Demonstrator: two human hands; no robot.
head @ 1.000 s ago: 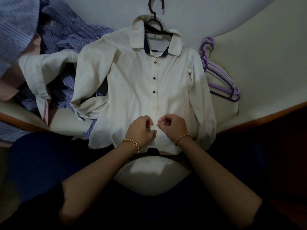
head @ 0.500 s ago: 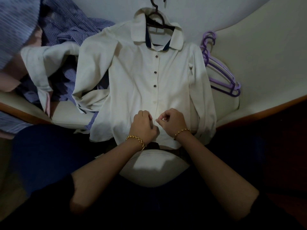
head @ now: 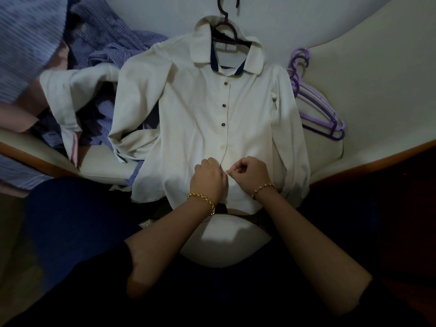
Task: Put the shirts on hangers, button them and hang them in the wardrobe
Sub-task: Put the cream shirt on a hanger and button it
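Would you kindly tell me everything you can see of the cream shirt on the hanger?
The cream shirt lies flat, front up, on a pale surface, on a dark hanger whose hook sticks out past the collar. Long-sleeved, it has a navy collar lining and three dark buttons fastened. The left hand and right hand pinch its placket near the hem. One sleeve overlaps blue shirts.

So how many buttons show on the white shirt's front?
4 on the white shirt: three dark buttons in a line below the collar, one pale button under them, above the left hand and right hand, which may hide more.
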